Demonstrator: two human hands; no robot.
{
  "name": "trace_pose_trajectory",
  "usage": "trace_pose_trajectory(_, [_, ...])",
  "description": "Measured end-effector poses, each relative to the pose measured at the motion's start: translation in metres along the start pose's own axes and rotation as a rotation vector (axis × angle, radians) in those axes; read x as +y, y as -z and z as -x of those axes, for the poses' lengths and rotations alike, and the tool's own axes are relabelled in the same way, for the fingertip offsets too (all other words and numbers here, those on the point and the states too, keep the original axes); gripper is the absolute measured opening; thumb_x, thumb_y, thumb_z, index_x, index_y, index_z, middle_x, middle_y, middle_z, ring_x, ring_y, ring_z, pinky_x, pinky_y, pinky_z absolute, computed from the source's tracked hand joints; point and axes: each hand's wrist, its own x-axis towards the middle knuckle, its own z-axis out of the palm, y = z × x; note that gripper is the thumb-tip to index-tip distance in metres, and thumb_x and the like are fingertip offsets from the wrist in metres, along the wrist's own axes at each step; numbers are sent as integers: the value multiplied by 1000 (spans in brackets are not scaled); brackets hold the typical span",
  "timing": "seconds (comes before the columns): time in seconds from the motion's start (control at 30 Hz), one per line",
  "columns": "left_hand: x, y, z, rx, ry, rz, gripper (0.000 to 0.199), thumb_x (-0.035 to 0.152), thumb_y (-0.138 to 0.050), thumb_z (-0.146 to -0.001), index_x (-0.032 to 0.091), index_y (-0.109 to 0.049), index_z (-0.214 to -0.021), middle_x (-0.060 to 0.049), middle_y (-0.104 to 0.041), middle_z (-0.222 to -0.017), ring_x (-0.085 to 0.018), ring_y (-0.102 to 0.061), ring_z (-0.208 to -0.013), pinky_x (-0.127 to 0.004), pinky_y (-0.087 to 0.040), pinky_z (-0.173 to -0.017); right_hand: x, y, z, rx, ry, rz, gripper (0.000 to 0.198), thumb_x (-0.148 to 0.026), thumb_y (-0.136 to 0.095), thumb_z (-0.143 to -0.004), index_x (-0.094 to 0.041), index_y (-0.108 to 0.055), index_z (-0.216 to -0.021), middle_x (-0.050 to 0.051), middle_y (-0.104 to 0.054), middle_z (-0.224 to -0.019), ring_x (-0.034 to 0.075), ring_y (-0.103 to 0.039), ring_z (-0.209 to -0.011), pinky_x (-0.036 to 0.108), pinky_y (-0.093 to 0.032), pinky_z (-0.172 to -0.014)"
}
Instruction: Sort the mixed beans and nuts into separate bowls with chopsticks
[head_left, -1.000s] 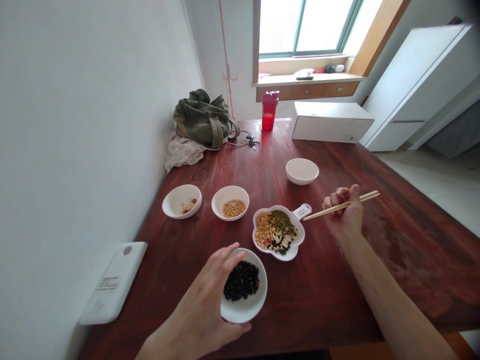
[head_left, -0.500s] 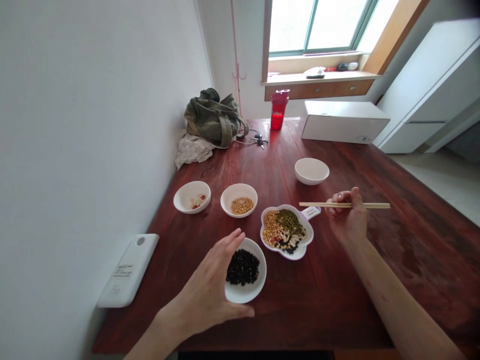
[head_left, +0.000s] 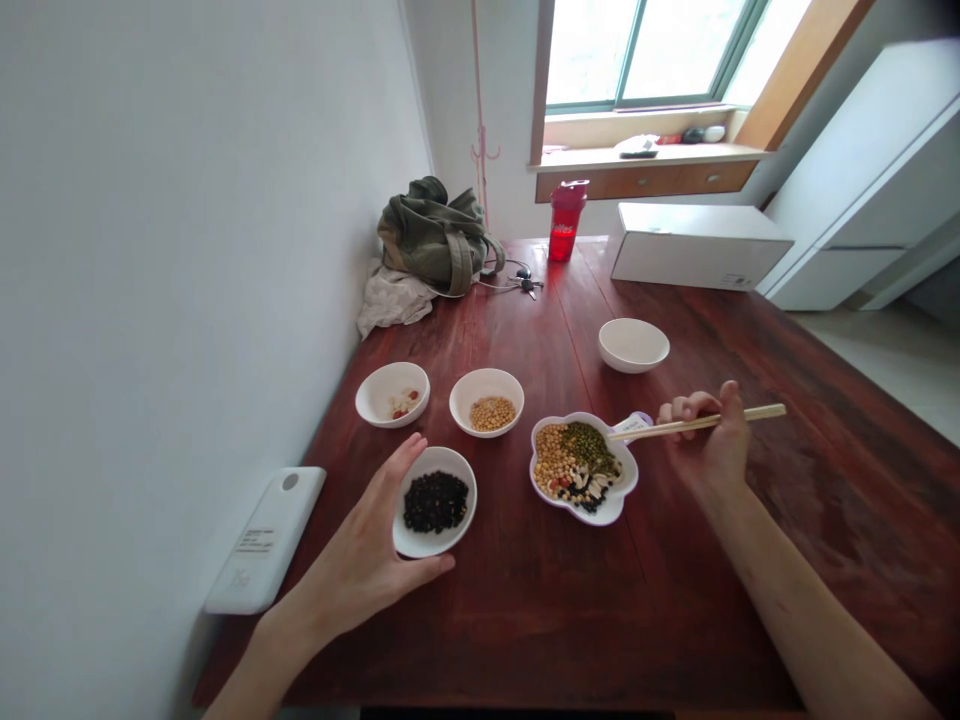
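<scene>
My left hand (head_left: pixel 367 545) curves around the left side of a white bowl (head_left: pixel 439 460), fingers at its far rim and thumb at its near rim. Black beans (head_left: pixel 435 502) lie in that bowl. In my right hand (head_left: pixel 709 440) is a pair of chopsticks (head_left: pixel 765 411), held nearly level, their tips over the edge of a flower-shaped dish (head_left: pixel 616 500). This dish has a short handle with a label (head_left: pixel 631 424). It holds yellow soybeans (head_left: pixel 551 455), green mung beans (head_left: pixel 589 445), some black beans and pale flat seeds. Nothing shows between the chopstick tips.
Behind stand a white bowl (head_left: pixel 371 400) with a few pale and red pieces, a bowl (head_left: pixel 463 385) of soybeans and an empty bowl (head_left: pixel 634 345). A white power bank (head_left: pixel 266 540) lies by the wall. Farther back are a bag (head_left: pixel 435 240), keys (head_left: pixel 527 287), a red bottle (head_left: pixel 566 225) and a white box (head_left: pixel 697 245).
My left hand has shifted the bowl of black beans to the left and slightly away from me. The chopsticks in my right hand have tilted, their tips lower and closer to the dish.
</scene>
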Motion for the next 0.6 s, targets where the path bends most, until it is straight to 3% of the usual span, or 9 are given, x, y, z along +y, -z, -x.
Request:
trace_pose_trajectory(0.1, [-4,-5,1,46,86,48,121,45,-96,-81,37,-22,-175,-15,-39,-180,-44,-49,-162,-72,-41,-132,-3,-9,7,-60,30,67,70,-76,-78,-90,-22,-57,-51,-4,-39,-41,12,-40,-41,27,-41,-43])
trace_pose_trajectory(0.2, [-5,-15,0,36,51,93,124,48,-100,-75,35,-26,-174,-17,-43,-178,-45,-54,-158,-71,-45,-130,-9,-22,20,-128,115,194,68,-73,-81,-89,-21,-62,-51,-2,-44,-43,12,-44,-43,29,-43,-46])
trace_pose_trajectory(0.3, [-2,-32,-3,-40,-111,157,135,53,-106,-65,34,-27,-173,-20,-43,-177,-46,-53,-159,-69,-47,-129,-16,-32,32,-243,214,353,68,-73,-81,-89,-19,-67,-50,2,-54,-47,14,-52,-46,29,-42,-47])
trace_pose_trajectory(0.4, [5,-55,-6,-70,-288,250,138,58,-109,-57,33,-32,-169,-22,-49,-173,-46,-56,-156,-65,-51,-127,-20,-37,38,-351,222,461,71,-75,-76,-92,-19,-68,-50,5,-59,-48,14,-53,-44,28,-37,-43])
trace_pose_trajectory(0.6, [38,-93,-15,-136,-660,359,142,74,-103,-54,37,-31,-170,-18,-65,-159,-41,-70,-143,-54,-59,-121,-32,-38,41,-481,330,580,74,-69,-60,-105,-20,-68,-50,6,-62,-48,15,-57,-43,31,-39,-47])
